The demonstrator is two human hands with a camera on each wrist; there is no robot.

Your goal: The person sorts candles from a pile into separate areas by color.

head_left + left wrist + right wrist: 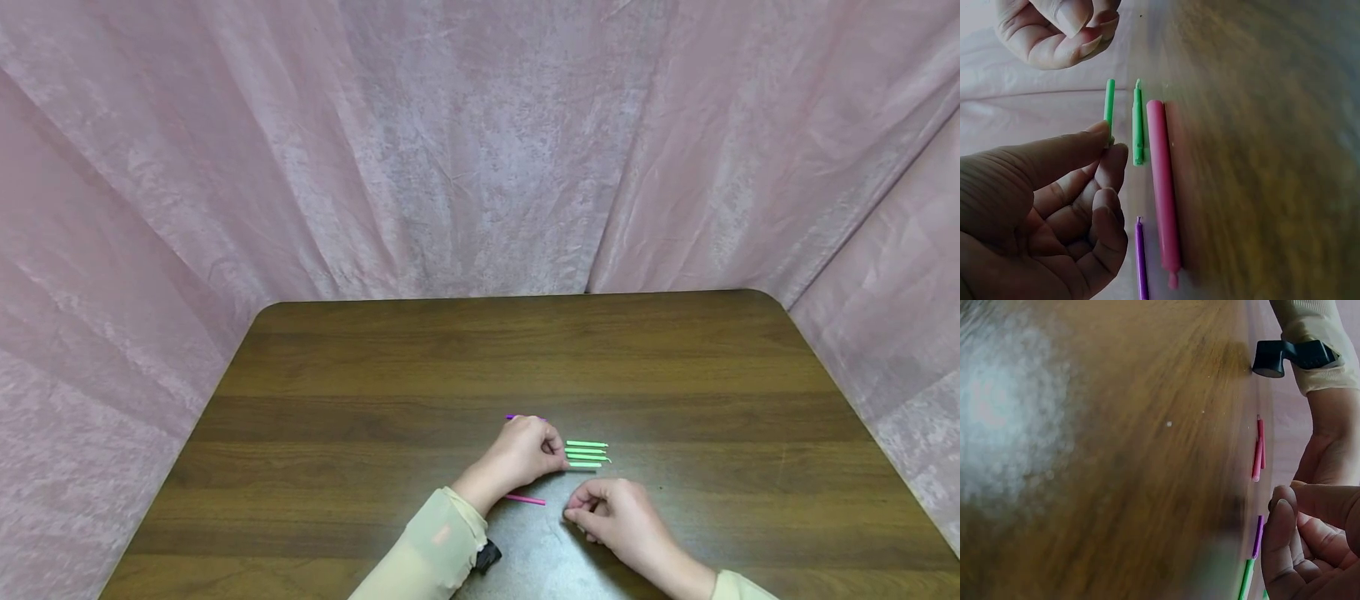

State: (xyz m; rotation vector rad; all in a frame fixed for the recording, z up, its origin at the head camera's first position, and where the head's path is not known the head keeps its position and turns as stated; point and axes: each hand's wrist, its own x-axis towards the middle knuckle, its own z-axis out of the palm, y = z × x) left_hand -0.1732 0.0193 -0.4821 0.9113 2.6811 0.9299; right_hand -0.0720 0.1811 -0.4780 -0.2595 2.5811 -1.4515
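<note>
My left hand (521,450) pinches a thin green candle (1109,103) by one end between thumb and forefinger, just above the table. More green candles (587,451) lie side by side at its fingertips, wicks to the right. A pink candle (527,500) lies below the left hand, and the right wrist view shows two pink ones together. Beyond the left hand is a purple candle (1141,259), mostly hidden in the head view. Nearer the front, my right hand (626,521) has thumb and forefinger pinched together, with a small dark bit (1270,505) at the fingertips.
Everything lies on a brown wood-grain table (360,358). A black device (488,557) is strapped at the left sleeve's cuff. Pink curtains (480,150) hang behind the table and along both sides.
</note>
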